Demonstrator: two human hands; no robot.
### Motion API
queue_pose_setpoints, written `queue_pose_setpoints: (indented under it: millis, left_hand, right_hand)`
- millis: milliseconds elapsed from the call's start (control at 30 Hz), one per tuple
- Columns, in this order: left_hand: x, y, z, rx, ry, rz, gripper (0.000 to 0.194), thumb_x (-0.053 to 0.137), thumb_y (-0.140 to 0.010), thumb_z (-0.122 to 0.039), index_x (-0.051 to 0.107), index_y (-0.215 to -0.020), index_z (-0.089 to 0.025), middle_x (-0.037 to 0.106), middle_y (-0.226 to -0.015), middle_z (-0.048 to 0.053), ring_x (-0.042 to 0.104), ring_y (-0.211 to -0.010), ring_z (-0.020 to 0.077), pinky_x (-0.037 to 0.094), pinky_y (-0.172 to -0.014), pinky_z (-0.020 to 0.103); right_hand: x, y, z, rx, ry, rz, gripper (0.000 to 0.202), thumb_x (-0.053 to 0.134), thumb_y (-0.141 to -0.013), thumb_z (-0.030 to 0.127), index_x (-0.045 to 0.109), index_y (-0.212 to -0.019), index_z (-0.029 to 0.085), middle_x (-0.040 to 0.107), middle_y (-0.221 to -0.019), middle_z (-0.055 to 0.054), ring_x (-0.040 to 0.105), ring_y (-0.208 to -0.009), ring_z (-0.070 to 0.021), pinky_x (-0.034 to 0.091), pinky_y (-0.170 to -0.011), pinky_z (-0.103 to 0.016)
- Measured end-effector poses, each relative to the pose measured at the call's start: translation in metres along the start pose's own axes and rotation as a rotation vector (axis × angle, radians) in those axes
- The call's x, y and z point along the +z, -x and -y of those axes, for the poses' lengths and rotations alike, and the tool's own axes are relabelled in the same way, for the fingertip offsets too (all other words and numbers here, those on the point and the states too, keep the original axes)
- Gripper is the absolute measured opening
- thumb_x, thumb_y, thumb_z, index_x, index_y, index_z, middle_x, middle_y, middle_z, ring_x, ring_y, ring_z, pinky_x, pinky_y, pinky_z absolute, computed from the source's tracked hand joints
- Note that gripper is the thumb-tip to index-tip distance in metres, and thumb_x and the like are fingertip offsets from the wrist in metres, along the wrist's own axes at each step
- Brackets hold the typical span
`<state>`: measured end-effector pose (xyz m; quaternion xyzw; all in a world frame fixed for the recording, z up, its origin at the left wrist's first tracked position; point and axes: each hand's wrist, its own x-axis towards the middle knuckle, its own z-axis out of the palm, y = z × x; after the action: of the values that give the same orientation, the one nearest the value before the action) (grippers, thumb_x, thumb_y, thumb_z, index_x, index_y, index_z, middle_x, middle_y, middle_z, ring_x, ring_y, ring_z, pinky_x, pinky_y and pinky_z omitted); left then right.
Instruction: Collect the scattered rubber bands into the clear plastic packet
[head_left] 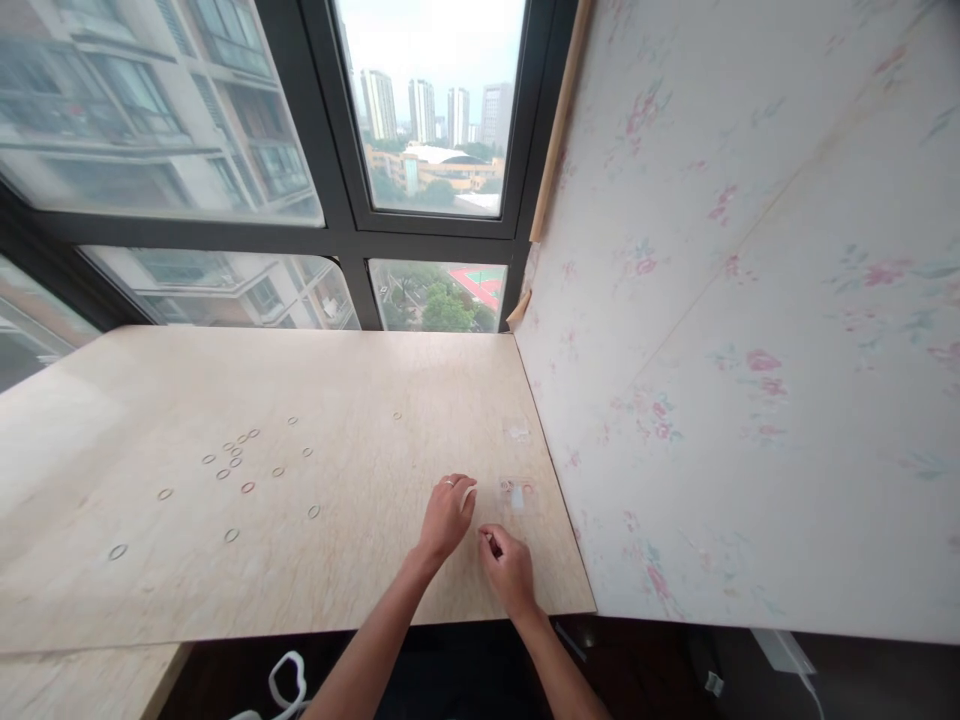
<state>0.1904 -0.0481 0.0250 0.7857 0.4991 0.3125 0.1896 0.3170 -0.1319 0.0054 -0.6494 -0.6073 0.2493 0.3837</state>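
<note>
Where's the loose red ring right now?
In the head view, the red ring lies on the pale tabletop, well left of the left hand, just below the cluster of pale rings.

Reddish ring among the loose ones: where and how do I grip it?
Pinch the reddish ring by its near rim, probably from above and the near side. It appears to lie flat on the tabletop, a thin open loop with little height to catch, and the closest other rings sit farther back.
</note>
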Motion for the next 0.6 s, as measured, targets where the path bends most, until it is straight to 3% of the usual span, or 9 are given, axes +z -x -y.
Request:
queue_pose_setpoints:
  millis: [300, 467, 600]
  left_hand:
    - [-0.025, 0.057, 0.031, -0.098, 0.077, -0.148, 0.021, 0.044, -0.088, -0.015, 0.062, -0.099, -0.018, 0.065, -0.097, 0.008, 0.059, -0.094, 0.0211, 0.050, -0.084, 0.041]
    - [-0.044, 0.099, 0.038, -0.159, 0.133, -0.215, 0.020, 0.045, -0.088, -0.013, 0.062, -0.095, -0.018, 0.064, -0.095, 0.007, 0.059, -0.092, 0.0202, 0.051, -0.082, 0.039]
    - [-0.059, 0.125, 0.044, -0.175, 0.182, -0.234, 0.022, 0.044, -0.087, -0.008, 0.061, -0.094, -0.019, 0.063, -0.093, 0.007, 0.059, -0.089, 0.0198, 0.050, -0.080, 0.037]
  right_hand:
    - [0.003, 0.002, -0.002, -0.007, 0.026, -0.009, 0.033, 0.045, -0.088, 0.040, 0.069, -0.086, 0.017, 0.066, -0.064, -0.005, 0.059, -0.055, -0.0166, 0.043, -0.055, -0.023]
    - [0.006, 0.001, 0.002, 0.165, -0.086, 0.054, 0.039, 0.049, -0.083, 0.049, 0.067, -0.087, 0.015, 0.062, -0.060, -0.004, 0.056, -0.051, -0.0166, 0.042, -0.044, -0.023]
    - [0.021, -0.005, 0.014, 0.261, -0.177, 0.106, 0.042, 0.051, -0.080, 0.053, 0.065, -0.091, 0.015, 0.053, -0.053, 0.001, 0.049, -0.044, -0.0143, 0.038, -0.037, -0.022]
